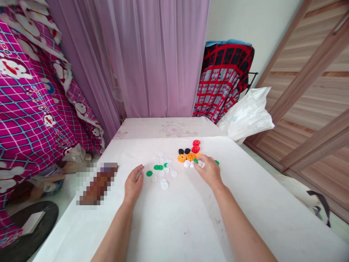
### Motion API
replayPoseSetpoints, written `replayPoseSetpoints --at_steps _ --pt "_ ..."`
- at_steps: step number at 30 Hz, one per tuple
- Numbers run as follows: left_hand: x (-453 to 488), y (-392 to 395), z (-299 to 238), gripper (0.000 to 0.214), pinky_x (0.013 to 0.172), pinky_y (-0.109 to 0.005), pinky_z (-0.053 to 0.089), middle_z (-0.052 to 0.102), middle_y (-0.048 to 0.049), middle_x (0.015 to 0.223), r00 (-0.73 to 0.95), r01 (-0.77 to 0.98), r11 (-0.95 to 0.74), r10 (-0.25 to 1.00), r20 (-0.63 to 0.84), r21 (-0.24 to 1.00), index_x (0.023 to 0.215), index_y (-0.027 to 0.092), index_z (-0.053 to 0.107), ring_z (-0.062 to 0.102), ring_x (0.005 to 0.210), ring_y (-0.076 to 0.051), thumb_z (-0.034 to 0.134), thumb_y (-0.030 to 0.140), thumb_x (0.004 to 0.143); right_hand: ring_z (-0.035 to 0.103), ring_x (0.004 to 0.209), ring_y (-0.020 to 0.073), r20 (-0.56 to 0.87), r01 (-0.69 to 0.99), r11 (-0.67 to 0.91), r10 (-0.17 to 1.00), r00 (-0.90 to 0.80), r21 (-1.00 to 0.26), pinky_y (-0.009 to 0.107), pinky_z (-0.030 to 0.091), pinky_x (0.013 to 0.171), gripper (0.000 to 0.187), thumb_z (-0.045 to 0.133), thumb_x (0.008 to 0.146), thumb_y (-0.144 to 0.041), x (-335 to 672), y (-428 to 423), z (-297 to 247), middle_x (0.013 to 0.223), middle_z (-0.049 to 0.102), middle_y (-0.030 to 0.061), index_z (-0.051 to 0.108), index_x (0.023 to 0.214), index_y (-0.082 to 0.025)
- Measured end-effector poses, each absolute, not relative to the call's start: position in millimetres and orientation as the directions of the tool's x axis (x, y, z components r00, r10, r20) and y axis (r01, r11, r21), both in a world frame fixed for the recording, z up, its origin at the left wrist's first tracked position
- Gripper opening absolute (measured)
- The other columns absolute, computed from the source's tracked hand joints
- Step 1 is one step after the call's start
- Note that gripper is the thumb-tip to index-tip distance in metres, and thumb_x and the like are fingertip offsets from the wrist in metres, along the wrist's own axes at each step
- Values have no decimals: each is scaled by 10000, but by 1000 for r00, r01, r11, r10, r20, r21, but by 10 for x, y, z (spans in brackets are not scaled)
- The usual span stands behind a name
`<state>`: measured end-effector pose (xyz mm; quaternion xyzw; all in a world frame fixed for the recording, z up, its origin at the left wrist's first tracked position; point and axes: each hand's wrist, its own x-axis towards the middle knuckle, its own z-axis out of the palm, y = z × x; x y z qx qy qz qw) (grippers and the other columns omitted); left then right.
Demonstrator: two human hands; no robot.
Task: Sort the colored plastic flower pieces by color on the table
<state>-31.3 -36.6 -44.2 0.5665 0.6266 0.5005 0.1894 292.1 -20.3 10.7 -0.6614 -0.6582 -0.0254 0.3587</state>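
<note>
Small snowflake-shaped plastic discs lie scattered on a white table (174,218): white ones (164,183), green ones (157,167), orange ones (182,158), black ones (184,151) and red ones (195,146). My right hand (208,170) rests among the orange and green discs, its fingertips pinched on a white disc (201,164). My left hand (133,183) sits on its edge left of the pile, fingers curled around something pale that I cannot make out, next to a green disc (149,173).
A pink curtain (152,54) hangs behind the table. A red and black cloth (223,78) drapes over a rack at the back right, with a white plastic bag (247,114) beside it. A pink patterned blanket (29,94) fills the left. Wooden panels (313,91) line the right.
</note>
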Motion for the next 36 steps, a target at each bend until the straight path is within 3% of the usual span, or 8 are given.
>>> replayPoseSetpoints --at_steps 6,20,28,31,36 --pt "-312 -341 -437 313 1017 -409 462 696 -42 1159 -268 564 -120 909 318 817 1075 238 656 631 1097 -217 491 301 817 569 813 207 479 951 -92 847 232 -296 308 405 702 156 594 733 -332 3840 -178 105 842 679 24 676 835 -248" --pt "-319 -348 -418 351 1013 -430 461 693 -65 1157 -246 594 -98 923 296 798 1102 216 646 630 1091 -232 476 310 809 568 855 216 386 974 -103 906 175 -200 311 404 726 158 590 795 -312 3855 -149 66 924 696 40 704 875 -238" --pt "-308 -332 -428 340 994 -405 477 699 -56 1151 -241 617 -104 919 313 780 1087 217 655 638 1075 -220 479 284 804 588 859 188 499 950 70 861 97 -306 280 411 743 194 498 846 -212 3386 -247 74 916 697 36 690 873 -217" --pt "-301 -331 -426 334 988 -398 481 697 -57 1155 -237 628 -109 917 322 771 1074 212 660 639 1073 -215 466 281 811 601 815 155 421 904 231 905 -63 -361 254 416 749 177 516 842 -187 2888 -220 77 920 698 16 686 876 -221" --pt "-300 -334 -420 310 992 -401 481 701 -52 1141 -230 641 -126 910 346 757 1056 219 669 642 1067 -214 483 268 813 609 896 154 279 855 350 926 -254 -383 245 416 793 188 529 847 -165 2095 -98 105 965 701 17 695 909 -229"
